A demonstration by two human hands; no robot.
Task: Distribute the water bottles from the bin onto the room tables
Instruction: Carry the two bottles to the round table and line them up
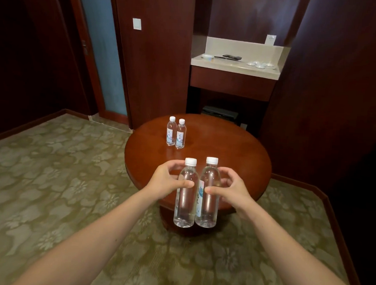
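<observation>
Two clear plastic water bottles with white ribbed screw caps are up in the air, one per hand, upright and side by side, nearly touching. The left-hand bottle (184, 207) is smooth and see-through. The right-hand bottle (207, 206) shows a strip of white-and-blue label down its side. Both are full, with rounded shoulders and slim, straight bodies.

The left hand (165, 180) wraps the upper body of its bottle — thumb across the front, the other fingers (175, 164) curled round behind near the neck. The right hand (234, 188) mirrors that, with its thumb pressed to the front and the rest curved round the far side. Both forearms are bare and stretched forward.

The bottles sit in front of the near rim of a round, glossy reddish-brown wooden counter (226, 148), their bases below its edge in the view and not resting on top. On its far left part stand two more bottles, the back standing bottle (171, 131) and the front standing bottle (180, 134), touching or just about.

Under it all is an olive carpet (50, 167) with a pale, worn-looking flower pattern — dark wood panelling behind.
</observation>
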